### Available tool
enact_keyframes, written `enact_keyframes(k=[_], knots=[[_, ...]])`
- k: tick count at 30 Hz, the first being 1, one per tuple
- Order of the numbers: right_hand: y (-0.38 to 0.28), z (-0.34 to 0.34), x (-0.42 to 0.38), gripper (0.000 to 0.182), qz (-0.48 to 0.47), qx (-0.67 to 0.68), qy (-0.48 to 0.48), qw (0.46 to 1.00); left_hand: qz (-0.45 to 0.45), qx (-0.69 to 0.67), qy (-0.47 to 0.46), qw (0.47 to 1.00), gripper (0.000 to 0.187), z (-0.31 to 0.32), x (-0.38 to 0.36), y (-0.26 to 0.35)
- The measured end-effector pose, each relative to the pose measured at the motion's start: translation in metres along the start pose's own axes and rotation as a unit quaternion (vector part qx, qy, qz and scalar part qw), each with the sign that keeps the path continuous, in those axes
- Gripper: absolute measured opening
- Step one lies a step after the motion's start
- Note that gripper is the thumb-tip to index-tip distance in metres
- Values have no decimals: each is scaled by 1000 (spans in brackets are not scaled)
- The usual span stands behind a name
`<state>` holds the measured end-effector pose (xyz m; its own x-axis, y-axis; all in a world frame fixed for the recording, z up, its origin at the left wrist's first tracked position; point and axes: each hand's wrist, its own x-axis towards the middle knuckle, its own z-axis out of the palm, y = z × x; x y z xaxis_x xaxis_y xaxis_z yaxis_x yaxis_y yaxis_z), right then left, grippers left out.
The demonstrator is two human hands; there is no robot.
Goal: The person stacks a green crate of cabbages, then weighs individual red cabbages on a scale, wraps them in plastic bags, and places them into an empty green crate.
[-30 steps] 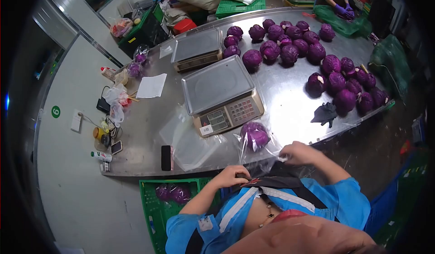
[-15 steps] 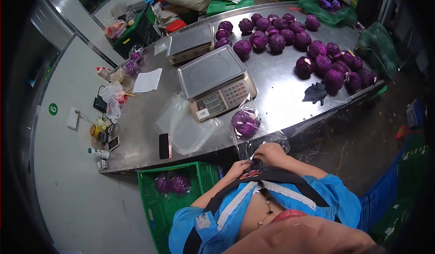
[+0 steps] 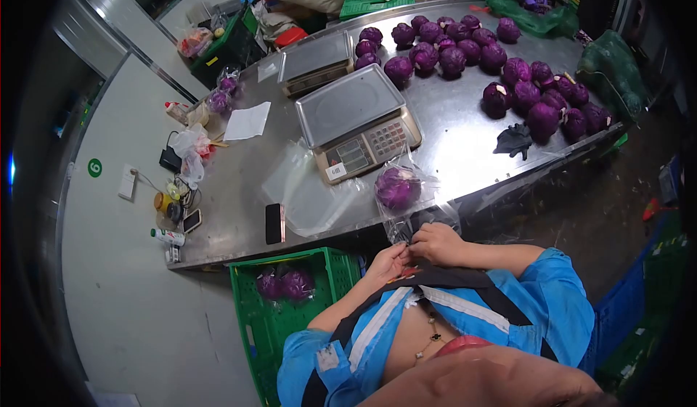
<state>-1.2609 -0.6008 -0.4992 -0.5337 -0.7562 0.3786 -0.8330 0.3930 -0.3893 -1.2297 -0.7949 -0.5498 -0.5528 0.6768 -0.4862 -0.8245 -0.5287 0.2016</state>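
Observation:
A red cabbage (image 3: 398, 188) rests at the table's near edge inside a clear plastic bag (image 3: 427, 216). My left hand (image 3: 390, 260) is closed on the gathered end of that bag, close to my chest. Beside it, my right hand (image 3: 437, 244) pinches the same end, its fingertips nearly meeting the left ones. Just beyond the cabbage stands a weighing scale (image 3: 352, 109) with a bare metal pan. Flat clear bags (image 3: 314, 204) lie to the left of the scale, near a phone (image 3: 274, 223).
Several loose red cabbages (image 3: 451, 62) cover the table's far and right parts. A black glove (image 3: 514, 140) lies near the right edge. Below the table, a green crate (image 3: 247, 312) holds bagged cabbages. A co-worker's purple-gloved hands (image 3: 536, 0) are at the far end by green netting (image 3: 534, 18).
Both hands keep hold of the bag's end, and my fingers have shifted slightly closer together. The whole view has moved a little, so the table appears shifted right.

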Motion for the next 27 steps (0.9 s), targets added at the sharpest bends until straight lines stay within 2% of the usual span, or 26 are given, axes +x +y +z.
enact_keyframes(k=[2, 4, 7, 11, 13, 15, 17, 19, 20, 21, 22, 23, 24, 25, 26, 27], knots=[[-1, -2, 2, 14, -10, -11, -6, 1000, 6, 35, 9, 999, 27, -7, 5, -1], [1, -7, 8, 11, -52, -31, 14, 998, -3, 11, 34, 999, 27, -3, 2, -1], [6, -4, 6, 10, -78, -49, -11, 996, -27, -11, 70, 997, 26, 2, 2, 1], [8, -5, 15, 13, -138, -35, 4, 990, 34, 32, 68, 997, 25, -9, 12, -7], [6, -10, 18, 12, -135, -29, -10, 990, 120, 68, 82, 987, 22, -7, 18, -12], [8, -11, 21, 12, -142, 39, -52, 988, 172, 85, 87, 978, 17, 7, 21, -18], [6, -24, 24, 15, -98, 80, -117, 985, 222, 140, 134, 956, 16, 4, 33, -23], [-12, -66, 34, 18, 4, 270, -228, 935, 282, 259, 243, 891, 18, 8, 26, -13], [-23, -97, 44, 19, -17, 334, -174, 926, 323, 200, 257, 889, 21, 5, 27, -11], [-38, -144, 52, 15, 19, 347, -150, 926, 315, 246, 223, 889, 31, 5, 15, -8], [-38, -182, 49, 17, 20, 376, -80, 923, 353, 338, 238, 839, 36, 7, 4, -9], [-34, -187, 39, 20, -31, 511, 160, 844, 384, 426, 249, 780, 41, 10, -7, -11], [5, -201, 7, 19, -164, 655, 179, 716, 397, 469, 235, 754, 48, 13, -25, -12], [10, -233, 1, 21, -196, 698, 171, 668, 457, 560, 225, 654, 51, 12, -39, -11], [63, -242, -48, 16, -113, 732, 159, 653, 524, 566, 204, 603, 49, 3, -50, -14], [93, -230, -54, 10, 53, 624, 174, 760, 587, 567, 181, 548, 48, -8, -60, -15]])
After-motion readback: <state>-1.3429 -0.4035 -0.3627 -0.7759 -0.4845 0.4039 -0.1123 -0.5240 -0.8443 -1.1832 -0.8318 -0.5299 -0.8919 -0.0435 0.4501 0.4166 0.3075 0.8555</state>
